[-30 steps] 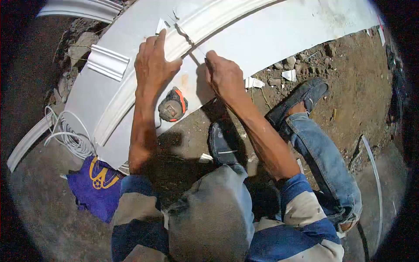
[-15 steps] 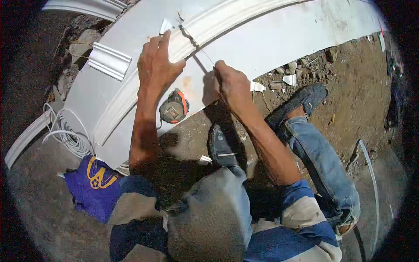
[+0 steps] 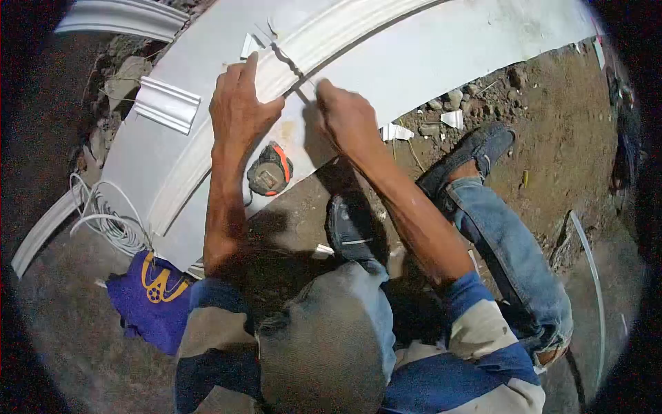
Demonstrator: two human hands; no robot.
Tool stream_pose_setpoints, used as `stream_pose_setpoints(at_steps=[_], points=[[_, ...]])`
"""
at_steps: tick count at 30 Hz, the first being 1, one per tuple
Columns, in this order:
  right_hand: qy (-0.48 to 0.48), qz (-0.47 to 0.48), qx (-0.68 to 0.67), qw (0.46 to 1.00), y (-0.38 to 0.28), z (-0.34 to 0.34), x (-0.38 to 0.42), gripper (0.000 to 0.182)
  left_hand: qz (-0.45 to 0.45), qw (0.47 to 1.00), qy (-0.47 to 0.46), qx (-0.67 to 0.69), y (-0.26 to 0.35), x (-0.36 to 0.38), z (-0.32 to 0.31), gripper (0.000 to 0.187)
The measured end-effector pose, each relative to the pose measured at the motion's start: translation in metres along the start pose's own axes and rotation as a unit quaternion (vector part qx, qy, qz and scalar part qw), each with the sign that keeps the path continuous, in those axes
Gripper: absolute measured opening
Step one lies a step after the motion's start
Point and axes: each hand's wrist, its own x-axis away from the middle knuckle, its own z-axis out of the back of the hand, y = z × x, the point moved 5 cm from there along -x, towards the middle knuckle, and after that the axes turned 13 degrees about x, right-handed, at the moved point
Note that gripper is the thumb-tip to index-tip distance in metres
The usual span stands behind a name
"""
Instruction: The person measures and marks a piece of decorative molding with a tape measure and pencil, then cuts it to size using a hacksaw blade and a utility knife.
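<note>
A long curved white moulding (image 3: 338, 29) lies on a broad white board (image 3: 414, 76). My left hand (image 3: 238, 103) grips this moulding from above, thumb along the near side and index finger stretched toward the far side. In my right hand (image 3: 345, 114) is a thin straight blade (image 3: 308, 79), pinched at its near end and slanting across the moulding. A dark jagged shadow line crosses the moulding under the blade. Just beyond my left fingertips sits a small white offcut (image 3: 249, 46). A tape measure (image 3: 269, 171) with an orange stripe rests beside my left forearm.
A short moulding piece (image 3: 167, 103) lies on the board's left part. Coiled white cable (image 3: 114, 224) and a purple cloth (image 3: 155, 303) are at lower left. White scraps (image 3: 452, 119) and stones line the board's near edge. My shoe (image 3: 469, 155) stands on the dirt.
My right hand has shifted up and to the left with the blade, whose tip reaches farther past the moulding. My left hand keeps its hold; the whole view has shifted slightly.
</note>
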Motion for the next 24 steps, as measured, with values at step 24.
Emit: stream_pose_setpoints(at_steps=[24], points=[[0.052,-0.01,-0.068,0.996,-0.002,0.001,-0.015,0.015,0.0,1.0,0.014,0.007,0.002,-0.001,0.001,0.072]])
